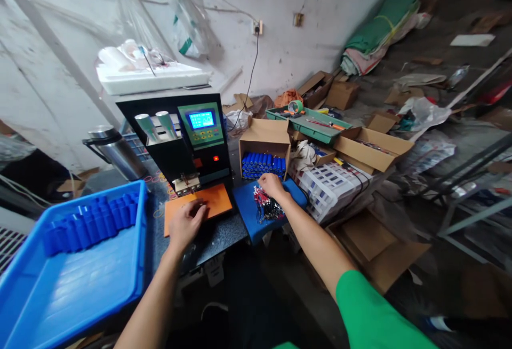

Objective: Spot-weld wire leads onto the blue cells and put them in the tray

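Observation:
My left hand (187, 223) is over the near edge of the orange board (218, 199), its fingers curled; whether anything is between them is hidden. Fingers pinched, my right hand (272, 184) hovers at a pile of red, black and white wires (264, 207) on the blue mat (246, 207); what it pinches is too small to name. Just behind that hand, a cardboard box (266, 134) holds stacked blue cylinders (262, 163). The black machine (208, 163) with a lit blue screen (202, 119) stands behind the orange board.
A blue tray (142, 231) with blue cylinders (96, 222) lies at the left, near a steel flask (120, 151). White baskets (320, 186), a green tray (304, 124) and an open carton (372, 149) stand at the right. Another open carton (372, 237) is lower right.

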Demonstrator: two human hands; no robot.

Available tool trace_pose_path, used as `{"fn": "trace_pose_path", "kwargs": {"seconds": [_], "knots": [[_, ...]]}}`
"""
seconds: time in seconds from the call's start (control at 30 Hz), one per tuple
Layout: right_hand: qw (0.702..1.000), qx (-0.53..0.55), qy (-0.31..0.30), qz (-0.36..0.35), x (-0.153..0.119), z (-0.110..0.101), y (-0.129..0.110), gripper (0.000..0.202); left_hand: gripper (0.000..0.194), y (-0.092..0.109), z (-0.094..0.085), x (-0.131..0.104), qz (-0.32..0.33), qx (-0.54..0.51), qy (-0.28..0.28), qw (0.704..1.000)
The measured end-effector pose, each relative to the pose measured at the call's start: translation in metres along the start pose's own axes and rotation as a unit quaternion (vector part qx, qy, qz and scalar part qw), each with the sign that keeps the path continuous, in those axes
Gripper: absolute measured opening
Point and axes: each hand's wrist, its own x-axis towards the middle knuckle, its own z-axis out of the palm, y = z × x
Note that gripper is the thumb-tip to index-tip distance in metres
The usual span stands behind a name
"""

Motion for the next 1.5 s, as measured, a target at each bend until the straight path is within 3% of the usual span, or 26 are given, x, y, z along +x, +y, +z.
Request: {"fn": "trace_pose_path", "kwargs": {"seconds": [0.1,0.2,0.37,0.5,0.6,0.77,0.87,1.03,1.13,1.27,1.4,1.5], "knots": [[0.997,-0.009,-0.072,0.04,0.008,0.003,0.0,0.018,0.044,-0.003,0.0,0.0,0.01,-0.023,-0.013,1.0],[0.994,-0.01,-0.093,0.053,0.011,0.004,0.0,0.014,0.043,-0.003,0.0,0.0,0.005,-0.013,-0.011,1.0],[0.994,0.017,-0.08,0.074,0.012,0.009,0.002,0.01,0.04,0.0,-0.001,-0.001,0.012,-0.004,-0.007,1.0],[0.986,0.149,-0.019,0.073,0.016,0.005,0.007,0.009,0.039,0.002,-0.001,-0.001,0.013,-0.002,-0.004,1.0],[0.95,0.306,0.038,0.054,0.021,-0.009,0.007,0.01,0.038,0.001,0.0,-0.001,0.014,-0.014,-0.003,1.0],[0.852,0.513,0.067,0.082,0.021,-0.034,-0.005,0.024,0.038,-0.003,0.002,0.0,0.019,-0.026,-0.001,0.999],[0.806,0.583,0.049,0.096,0.017,-0.042,-0.015,0.027,0.04,-0.004,0.002,0.0,0.018,-0.025,-0.002,1.0],[0.753,0.651,0.049,0.086,0.004,-0.045,-0.037,0.027,0.047,-0.006,0.0,0.002,0.007,-0.067,-0.014,0.998],[0.723,0.686,0.031,0.076,-0.011,-0.043,-0.058,0.029,0.053,0.001,-0.004,-0.003,-0.006,-0.148,-0.011,0.989],[0.684,0.726,-0.001,0.075,-0.035,-0.029,-0.094,0.031,0.05,0.032,-0.007,-0.027,-0.008,-0.232,0.012,0.973],[0.662,0.745,-0.022,0.078,-0.06,-0.006,-0.127,0.032,0.04,0.065,0.003,-0.051,0.004,-0.267,0.009,0.964],[0.653,0.751,-0.026,0.09,-0.072,0.009,-0.145,0.032,0.033,0.074,0.01,-0.057,-0.012,-0.283,0.029,0.959]]}}
